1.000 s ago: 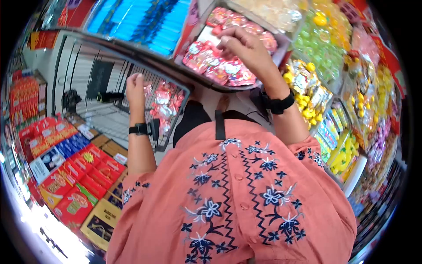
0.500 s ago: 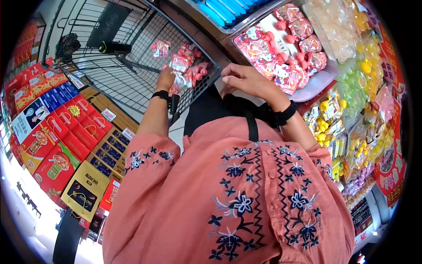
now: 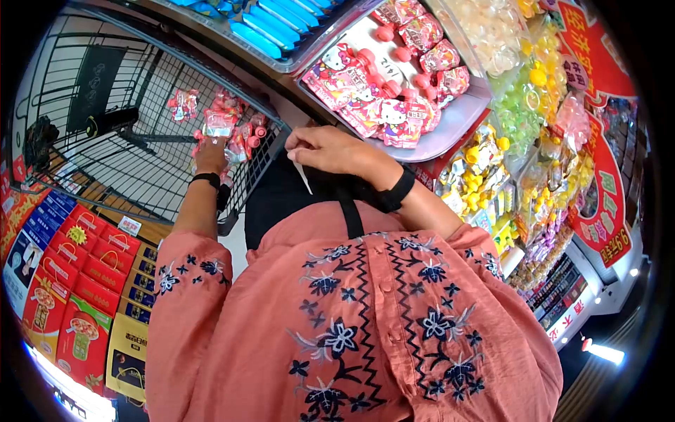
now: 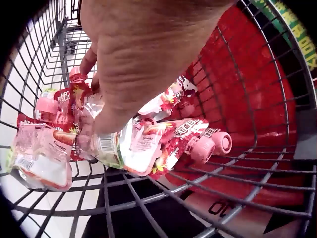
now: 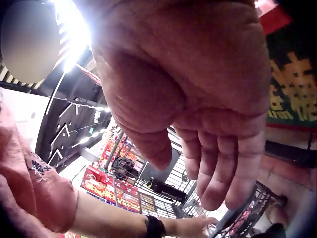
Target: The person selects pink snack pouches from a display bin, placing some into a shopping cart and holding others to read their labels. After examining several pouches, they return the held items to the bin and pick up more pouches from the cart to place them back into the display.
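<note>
In the head view my left hand [image 3: 209,156] reaches down into a wire shopping cart [image 3: 63,74], over a pile of pink and red drink pouches [image 3: 219,121]. The left wrist view shows its thumb and fingers on either side of a pouch [image 4: 91,108] in the pile, fingertips partly hidden. Other pouches with pink caps [image 4: 202,148] lie around that hand. My right hand [image 3: 330,149] hangs in front of my body beside the cart, fingers loosely bent. In the right wrist view its palm [image 5: 198,74] holds nothing.
A display tray [image 3: 439,151] of pink Hello Kitty pouches stands ahead, with blue packets [image 3: 271,28] to its left. Bagged yellow and green sweets [image 3: 524,112] line the right side. Red gift boxes [image 3: 98,288] are stacked at left. A black bottle-shaped item [image 3: 116,121] lies in the cart.
My right hand has drawn back from the pouch tray to in front of my body. My left hand has lowered into the cart onto the pouches. The head view has shifted.
</note>
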{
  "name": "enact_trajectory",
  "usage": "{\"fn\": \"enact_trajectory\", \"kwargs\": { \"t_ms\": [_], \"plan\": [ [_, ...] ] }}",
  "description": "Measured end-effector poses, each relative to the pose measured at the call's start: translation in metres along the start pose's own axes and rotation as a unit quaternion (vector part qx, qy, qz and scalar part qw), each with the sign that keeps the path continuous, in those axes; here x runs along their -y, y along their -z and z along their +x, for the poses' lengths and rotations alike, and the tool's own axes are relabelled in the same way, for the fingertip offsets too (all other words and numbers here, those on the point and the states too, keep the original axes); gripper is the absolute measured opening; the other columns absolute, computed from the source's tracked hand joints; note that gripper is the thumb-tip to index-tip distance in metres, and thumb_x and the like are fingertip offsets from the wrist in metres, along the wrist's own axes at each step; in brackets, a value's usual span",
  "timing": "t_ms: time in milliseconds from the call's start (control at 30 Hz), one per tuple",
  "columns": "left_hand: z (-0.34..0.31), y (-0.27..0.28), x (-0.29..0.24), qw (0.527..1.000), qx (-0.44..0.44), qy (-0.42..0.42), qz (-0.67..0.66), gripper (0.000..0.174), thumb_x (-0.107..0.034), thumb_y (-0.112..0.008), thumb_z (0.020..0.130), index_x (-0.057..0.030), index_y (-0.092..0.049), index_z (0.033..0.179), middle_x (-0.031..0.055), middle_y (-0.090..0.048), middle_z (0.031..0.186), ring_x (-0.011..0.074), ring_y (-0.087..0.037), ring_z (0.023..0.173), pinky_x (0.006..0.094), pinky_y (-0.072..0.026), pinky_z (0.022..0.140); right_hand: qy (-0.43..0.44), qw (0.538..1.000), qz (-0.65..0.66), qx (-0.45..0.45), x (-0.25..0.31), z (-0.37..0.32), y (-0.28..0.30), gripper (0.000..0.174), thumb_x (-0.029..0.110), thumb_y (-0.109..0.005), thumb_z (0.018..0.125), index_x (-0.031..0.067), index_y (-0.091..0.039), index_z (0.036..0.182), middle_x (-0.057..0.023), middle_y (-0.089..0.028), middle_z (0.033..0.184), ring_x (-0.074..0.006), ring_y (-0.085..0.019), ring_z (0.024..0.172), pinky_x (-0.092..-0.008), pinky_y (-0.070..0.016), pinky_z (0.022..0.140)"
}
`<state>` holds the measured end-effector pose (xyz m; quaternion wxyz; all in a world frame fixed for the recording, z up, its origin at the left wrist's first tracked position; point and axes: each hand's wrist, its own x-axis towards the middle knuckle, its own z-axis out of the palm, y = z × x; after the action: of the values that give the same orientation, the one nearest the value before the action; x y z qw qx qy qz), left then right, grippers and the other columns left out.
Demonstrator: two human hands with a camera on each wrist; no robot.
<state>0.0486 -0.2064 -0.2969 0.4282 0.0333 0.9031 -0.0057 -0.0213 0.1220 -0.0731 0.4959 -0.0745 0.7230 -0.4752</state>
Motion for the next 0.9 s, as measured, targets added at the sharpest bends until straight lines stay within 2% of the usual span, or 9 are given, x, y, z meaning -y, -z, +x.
{"fn": "enact_trajectory", "kwargs": {
  "t_ms": [133,300,433,567,667,700,800,833,900],
  "plan": [
    [-0.002,-0.020,0.009,0.995,-0.035,-0.042,0.080,0.033,-0.017,-0.060,0.088,-0.0227,-0.066,0.120,0.0178,-0.056,0.127,0.0367,-0.054,0.124,0.0476,-0.0521,0.093,0.051,0.998,0.018,-0.019,-0.018,0.004,-0.006,0.031,0.029,-0.063,0.095,0.0018,-0.064,0.108,-0.0134,-0.068,0.090,-0.0247,-0.064,0.083,-0.0373,-0.0499,0.074],
    [-0.011,-0.027,0.012,0.993,-0.061,-0.070,0.067,0.022,-0.017,-0.058,0.090,-0.0127,-0.066,0.110,0.0162,-0.062,0.119,0.0354,-0.064,0.107,0.0470,-0.0532,0.087,0.047,0.998,0.035,-0.029,-0.028,-0.005,-0.004,0.031,0.032,-0.062,0.095,0.0043,-0.064,0.110,-0.0131,-0.069,0.094,-0.0256,-0.065,0.087,-0.0375,-0.0500,0.078],
    [-0.020,-0.023,0.025,0.996,-0.059,0.010,-0.069,0.030,-0.018,-0.067,0.083,-0.0127,-0.065,0.113,0.0163,-0.066,0.113,0.0349,-0.066,0.104,0.0487,-0.0531,0.086,0.047,0.999,0.006,-0.014,-0.015,-0.015,0.002,0.032,0.032,-0.062,0.095,0.0044,-0.063,0.111,-0.0141,-0.069,0.097,-0.0259,-0.065,0.091,-0.0372,-0.0499,0.080],
    [-0.058,0.008,0.035,0.966,-0.176,-0.007,-0.189,0.033,-0.019,-0.069,0.083,-0.0070,-0.063,0.113,0.0210,-0.066,0.110,0.0412,-0.065,0.098,0.0482,-0.0524,0.083,0.063,0.998,0.024,-0.005,-0.004,-0.023,0.006,0.033,0.032,-0.062,0.095,0.0034,-0.063,0.111,-0.0121,-0.068,0.095,-0.0220,-0.065,0.089,-0.0354,-0.0500,0.080],
    [-0.079,0.028,0.043,0.917,-0.258,0.029,-0.302,0.032,-0.021,-0.069,0.085,-0.0052,-0.064,0.112,0.0228,-0.067,0.110,0.0417,-0.065,0.097,0.0452,-0.0519,0.082,0.061,0.996,0.062,0.007,0.006,-0.029,0.011,0.032,0.031,-0.063,0.095,0.0030,-0.064,0.111,-0.0089,-0.068,0.093,-0.0177,-0.065,0.087,-0.0341,-0.0508,0.079],
    [-0.096,0.050,0.040,0.913,-0.241,0.045,-0.325,0.035,-0.023,-0.066,0.093,-0.0063,-0.063,0.123,0.0196,-0.069,0.110,0.0336,-0.068,0.099,0.0372,-0.0524,0.083,0.063,0.995,0.077,0.002,0.011,-0.034,0.013,0.032,0.031,-0.063,0.095,0.0030,-0.064,0.111,-0.0077,-0.068,0.093,-0.0164,-0.065,0.086,-0.0339,-0.0512,0.078],
    [-0.127,0.091,0.041,0.775,-0.272,0.029,-0.571,0.032,-0.023,-0.068,0.092,-0.0005,-0.065,0.114,0.0119,-0.069,0.108,0.0239,-0.066,0.102,0.0373,-0.0520,0.079,0.104,0.986,0.127,-0.026,0.019,-0.036,0.020,0.030,0.029,-0.063,0.095,0.0040,-0.064,0.112,-0.0049,-0.068,0.092,-0.0138,-0.065,0.084,-0.0317,-0.0528,0.075],
    [-0.154,0.126,0.023,0.717,-0.249,0.000,-0.651,0.034,-0.023,-0.065,0.095,0.0006,-0.062,0.118,0.0071,-0.067,0.109,0.0164,-0.064,0.105,0.0349,-0.0539,0.081,0.101,0.985,0.137,-0.029,0.027,-0.041,0.025,0.032,0.029,-0.063,0.096,0.0045,-0.063,0.117,-0.0044,-0.067,0.097,-0.0130,-0.065,0.089,-0.0298,-0.0525,0.079],
    [-0.194,0.180,-0.013,0.594,-0.223,-0.047,-0.771,0.036,-0.023,-0.063,0.098,0.0000,-0.057,0.125,0.0097,-0.066,0.114,0.0181,-0.065,0.104,0.0350,-0.0561,0.085,0.116,0.980,0.158,-0.045,0.037,-0.045,0.033,0.039,0.030,-0.062,0.097,0.0037,-0.059,0.125,-0.0052,-0.067,0.107,-0.0133,-0.064,0.097,-0.0287,-0.0524,0.083]
  ]
}}
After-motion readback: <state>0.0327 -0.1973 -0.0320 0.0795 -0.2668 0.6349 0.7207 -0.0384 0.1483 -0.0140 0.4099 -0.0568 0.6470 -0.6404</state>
